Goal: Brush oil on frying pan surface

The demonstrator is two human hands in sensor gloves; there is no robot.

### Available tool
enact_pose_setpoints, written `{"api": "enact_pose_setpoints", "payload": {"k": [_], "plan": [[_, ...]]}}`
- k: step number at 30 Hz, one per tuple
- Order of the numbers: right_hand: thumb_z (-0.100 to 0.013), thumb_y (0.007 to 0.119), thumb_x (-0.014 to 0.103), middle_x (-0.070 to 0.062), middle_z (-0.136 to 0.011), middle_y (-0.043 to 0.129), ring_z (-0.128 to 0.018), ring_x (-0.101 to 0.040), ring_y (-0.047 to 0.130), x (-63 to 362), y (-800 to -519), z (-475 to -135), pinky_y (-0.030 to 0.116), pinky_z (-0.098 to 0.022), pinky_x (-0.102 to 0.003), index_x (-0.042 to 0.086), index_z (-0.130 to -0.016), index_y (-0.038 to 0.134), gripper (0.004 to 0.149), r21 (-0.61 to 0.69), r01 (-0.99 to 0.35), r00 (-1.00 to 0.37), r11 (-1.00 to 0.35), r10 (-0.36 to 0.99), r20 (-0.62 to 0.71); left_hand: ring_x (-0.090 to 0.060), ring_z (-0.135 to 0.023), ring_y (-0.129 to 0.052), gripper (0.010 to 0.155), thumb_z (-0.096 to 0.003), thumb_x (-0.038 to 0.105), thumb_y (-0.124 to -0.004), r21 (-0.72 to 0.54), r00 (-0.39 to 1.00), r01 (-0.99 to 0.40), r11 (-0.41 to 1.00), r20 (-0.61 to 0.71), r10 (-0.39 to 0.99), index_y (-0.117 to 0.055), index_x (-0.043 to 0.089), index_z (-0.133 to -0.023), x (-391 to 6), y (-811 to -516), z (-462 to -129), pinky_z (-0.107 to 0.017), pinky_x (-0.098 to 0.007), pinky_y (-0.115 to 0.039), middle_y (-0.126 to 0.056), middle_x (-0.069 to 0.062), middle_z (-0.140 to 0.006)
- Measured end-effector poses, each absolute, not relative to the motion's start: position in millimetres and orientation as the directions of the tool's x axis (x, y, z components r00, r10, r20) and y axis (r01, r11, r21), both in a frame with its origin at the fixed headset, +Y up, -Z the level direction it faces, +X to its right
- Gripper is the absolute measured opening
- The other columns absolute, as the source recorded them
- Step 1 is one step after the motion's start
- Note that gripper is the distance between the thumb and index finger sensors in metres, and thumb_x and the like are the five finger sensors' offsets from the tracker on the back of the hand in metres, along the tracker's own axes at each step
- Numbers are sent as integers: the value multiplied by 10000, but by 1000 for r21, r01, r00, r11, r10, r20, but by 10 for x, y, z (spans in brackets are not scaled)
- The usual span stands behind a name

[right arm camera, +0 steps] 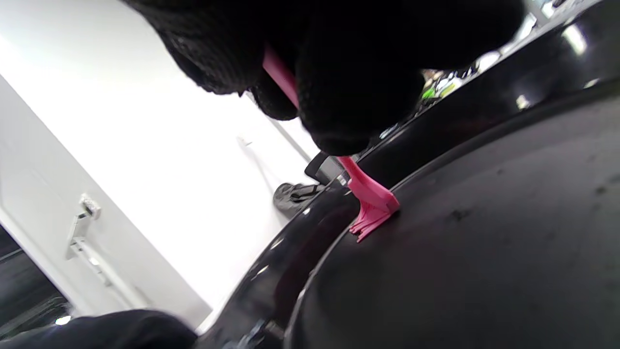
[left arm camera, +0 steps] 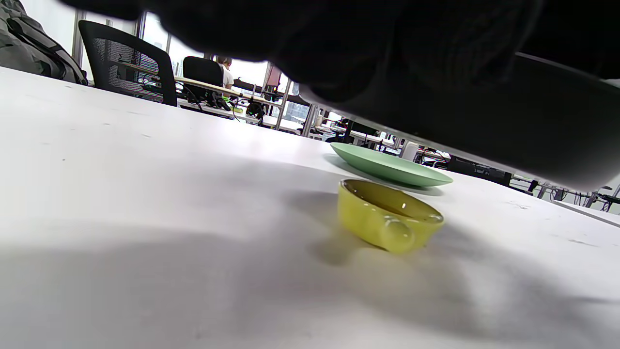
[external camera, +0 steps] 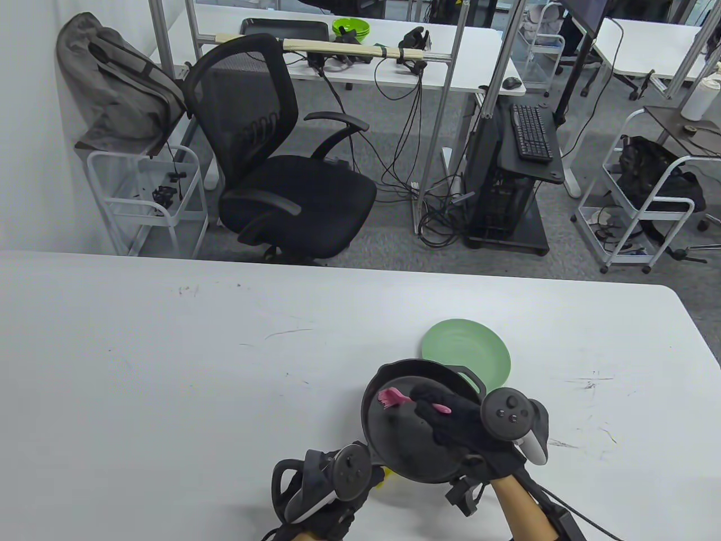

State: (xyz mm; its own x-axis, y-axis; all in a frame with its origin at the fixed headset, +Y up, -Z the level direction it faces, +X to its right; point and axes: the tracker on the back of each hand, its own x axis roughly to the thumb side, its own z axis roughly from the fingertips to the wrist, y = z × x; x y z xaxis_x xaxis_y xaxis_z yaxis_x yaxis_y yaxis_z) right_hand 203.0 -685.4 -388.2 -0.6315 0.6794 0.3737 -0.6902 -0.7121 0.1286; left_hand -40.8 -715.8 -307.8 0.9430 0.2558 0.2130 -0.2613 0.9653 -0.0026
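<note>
A black frying pan [external camera: 414, 445] is tilted and held above the white table; its underside fills the upper right of the left wrist view [left arm camera: 484, 126]. My left hand [external camera: 338, 479] is at the pan's near left edge and grips it there, the handle hidden under the tracker. My right hand [external camera: 445, 417] is over the pan and pinches a pink silicone brush [external camera: 390, 399]. In the right wrist view the brush bristles [right arm camera: 373, 208] press on the pan's inner surface [right arm camera: 484, 242] near its left rim.
A small yellow bowl [left arm camera: 387, 218] stands on the table under the raised pan, with only a sliver showing in the table view [external camera: 384, 477]. A green plate [external camera: 470, 352] lies just beyond the pan. A black office chair [external camera: 281, 163] stands behind the table.
</note>
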Motion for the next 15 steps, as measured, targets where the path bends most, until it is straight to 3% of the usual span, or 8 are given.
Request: {"api": "enact_pose_setpoints", "payload": {"k": [10,12,15], "plan": [[-621,749,402,-246,-864,908,-396,-203,976,2130,-6734,-3836,854,-241,-302,162,-1013,748,459,-77,-646,-722,-760,574,386,-144,-162,-965,598,-505,562,-828,3,949,-261,965,184,256,-855,65,-837,-426,-7164,-3087,-172,-384,-845,-982,15,-417],[-621,749,401,-251,-875,902,-406,-208,976,2109,-6747,-3837,855,-248,-308,158,-1017,743,465,-72,-626,-735,-776,558,385,-145,-162,-965,597,-505,561,-828,4,946,-270,963,185,265,-854,65,-837,-433,-7157,-3086,-173,-385,-844,-981,15,-419],[-629,733,407,-250,-937,858,-463,-224,970,2033,-6813,-3851,855,-292,-319,157,-1044,708,486,68,-629,-694,-775,598,400,-145,-165,-964,597,-505,562,-826,17,945,-273,962,192,265,-854,68,-838,-423,-7146,-3076,-176,-385,-843,-981,17,-419]]}}
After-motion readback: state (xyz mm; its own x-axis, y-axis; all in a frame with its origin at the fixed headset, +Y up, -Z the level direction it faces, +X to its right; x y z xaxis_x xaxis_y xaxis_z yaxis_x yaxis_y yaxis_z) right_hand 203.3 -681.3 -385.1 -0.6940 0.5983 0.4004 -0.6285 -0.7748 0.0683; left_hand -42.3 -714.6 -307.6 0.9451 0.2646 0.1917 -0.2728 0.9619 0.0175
